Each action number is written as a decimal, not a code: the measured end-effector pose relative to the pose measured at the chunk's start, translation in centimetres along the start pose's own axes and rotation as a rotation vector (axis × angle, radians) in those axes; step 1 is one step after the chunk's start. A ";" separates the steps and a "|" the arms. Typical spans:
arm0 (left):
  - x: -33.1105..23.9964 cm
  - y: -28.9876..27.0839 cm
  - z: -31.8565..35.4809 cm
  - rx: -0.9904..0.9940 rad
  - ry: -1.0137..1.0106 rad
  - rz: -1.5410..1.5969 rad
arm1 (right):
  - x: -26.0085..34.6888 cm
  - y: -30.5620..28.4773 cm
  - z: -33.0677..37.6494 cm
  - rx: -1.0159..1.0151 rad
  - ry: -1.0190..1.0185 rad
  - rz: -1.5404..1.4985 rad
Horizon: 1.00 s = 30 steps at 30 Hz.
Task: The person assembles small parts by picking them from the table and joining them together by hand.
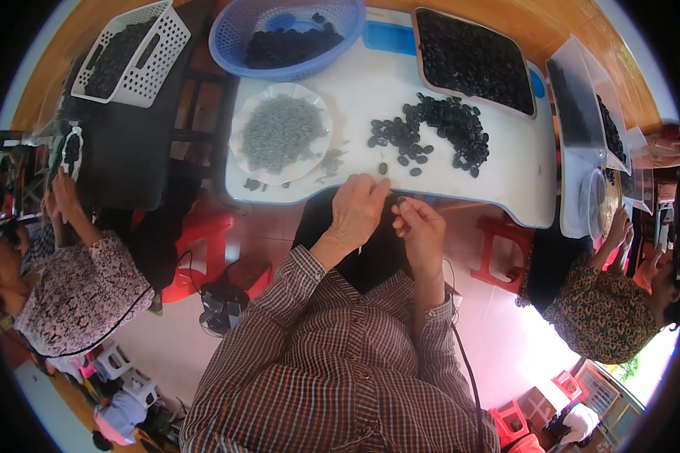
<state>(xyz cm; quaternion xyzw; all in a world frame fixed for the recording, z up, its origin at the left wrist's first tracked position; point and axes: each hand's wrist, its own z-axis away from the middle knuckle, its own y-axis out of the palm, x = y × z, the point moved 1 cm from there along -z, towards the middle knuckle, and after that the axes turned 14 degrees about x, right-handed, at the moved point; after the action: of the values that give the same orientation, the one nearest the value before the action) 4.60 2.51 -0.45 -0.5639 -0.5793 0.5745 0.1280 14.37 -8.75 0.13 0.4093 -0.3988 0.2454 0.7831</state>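
Observation:
My left hand (359,205) is at the table's near edge, fingers curled and thumb tips together; what they may hold is too small to make out. Close beside it my right hand (418,229) pinches a small dark piece between thumb and forefinger, just off the edge. Beyond my hands, a loose pile of small black oval pieces (447,124) lies on the white table (347,113), with single ones scattered toward me. To the left, a white scalloped plate (242,113) holds a heap of small grey slender pieces (279,132). A few dark bits lie by its near rim.
A blue plastic basket (223,57) and a tray (533,112) hold more black pieces at the back. White basket (155,64) stands far left, clear bins (582,113) right. Co-workers sit either side, their hands at tables. Red stools (502,253) flank me; a cable (468,362) hangs along my right.

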 end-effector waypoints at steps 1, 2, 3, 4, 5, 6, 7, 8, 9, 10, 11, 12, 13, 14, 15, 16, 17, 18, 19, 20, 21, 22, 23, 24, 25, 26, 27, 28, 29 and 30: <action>0.1 0.1 0.0 0.002 0.001 0.002 | 0.1 0.0 0.0 0.004 0.003 -0.034; 0.2 0.2 0.1 -0.007 0.008 -0.012 | 0.1 0.0 0.0 0.002 0.004 -0.035; 0.3 0.2 0.1 -0.017 0.016 -0.026 | 0.1 0.0 -0.1 0.004 0.012 -0.057; 0.3 0.3 0.1 -0.015 0.016 -0.026 | 0.1 0.0 -0.1 0.007 0.020 -0.079; 0.3 0.3 0.1 -0.024 0.029 -0.029 | 0.1 -0.1 -0.2 0.006 0.020 -0.080; 0.3 0.3 0.0 -0.033 0.043 -0.032 | 0.0 -0.2 -0.2 0.010 0.019 -0.097; 0.3 0.3 0.0 -0.032 0.043 -0.031 | 0.0 -0.3 -0.2 0.014 0.017 -0.115; 0.3 0.2 0.0 -0.036 0.053 -0.024 | 0.0 -0.3 -0.2 0.013 0.017 -0.115; 0.3 0.1 -0.1 -0.040 0.063 -0.017 | 0.0 -0.3 -0.3 0.020 0.017 -0.133; 0.3 0.1 -0.1 -0.039 0.064 -0.017 | 0.1 -0.3 -0.2 0.027 0.016 -0.150; 0.4 0.1 -0.2 -0.037 0.063 0.002 | 0.1 -0.2 -0.2 0.026 0.016 -0.150; 0.4 0.1 -0.2 -0.035 0.063 0.021 | 0.2 -0.2 -0.2 0.034 0.005 -0.138; 0.4 0.1 -0.2 -0.034 0.063 0.021 | 0.3 -0.1 -0.1 0.041 -0.006 -0.126; 0.3 0.1 -0.2 -0.054 0.051 0.061 | 0.4 0.0 0.0 0.040 -0.006 -0.126; 0.3 0.1 -0.2 -0.074 0.039 0.101 | 0.5 0.1 0.0 0.046 -0.005 -0.119; 0.2 0.1 -0.1 -0.075 0.039 0.102 | 0.6 0.2 0.1 0.051 -0.004 -0.113; 0.2 -0.2 0.0 -0.061 -0.005 0.233 | 0.6 0.3 0.1 0.051 -0.003 -0.113; 0.2 -0.4 0.2 -0.048 -0.050 0.363 | 0.7 0.5 0.1 0.063 -0.019 -0.104; 0.2 -0.8 0.5 -0.048 -0.051 0.363 | 0.8 0.6 0.2 0.076 -0.034 -0.094; 0.1 -1.3 0.7 0.011 -0.124 0.537 | 0.9 0.8 0.2 0.076 -0.033 -0.095; 0.0 -1.7 0.8 0.071 -0.198 0.709 | 1.0 1.0 0.3 0.078 -0.029 -0.097; -0.1 -2.3 0.9 0.071 -0.199 0.709 | 1.1 1.2 0.3 0.081 -0.025 -0.100; -0.1 -2.7 1.0 0.111 -0.210 0.777 | 1.0 1.3 0.3 0.083 -0.024 -0.099; 0.0 -3.0 1.1 0.151 -0.221 0.846 | 1.0 1.5 0.3 0.095 -0.043 -0.071; 0.2 -3.0 1.3 0.149 -0.222 0.845 | 0.9 1.6 0.3 0.106 -0.063 -0.044; 0.5 -3.1 1.5 0.178 -0.199 0.860 | 0.9 1.8 0.4 0.110 -0.061 -0.043; 0.6 -3.1 1.7 0.207 -0.176 0.875 | 1.0 2.1 0.4 0.113 -0.059 -0.035; 0.7 -3.1 1.9 0.204 -0.177 0.874 | 1.0 2.3 0.4 0.116 -0.057 -0.028; 0.7 -3.2 1.9 0.199 -0.169 0.874 | 0.9 2.3 0.5 0.116 -0.058 -0.026; 0.7 -3.2 1.9 0.194 -0.162 0.875 | 0.8 2.4 0.5 0.127 -0.064 -0.001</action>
<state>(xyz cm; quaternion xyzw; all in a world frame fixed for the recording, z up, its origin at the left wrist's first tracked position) 1.20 2.99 1.21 -0.6944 -0.2383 0.6683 -0.1202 12.91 -7.84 2.08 0.4659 -0.4073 0.2565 0.7424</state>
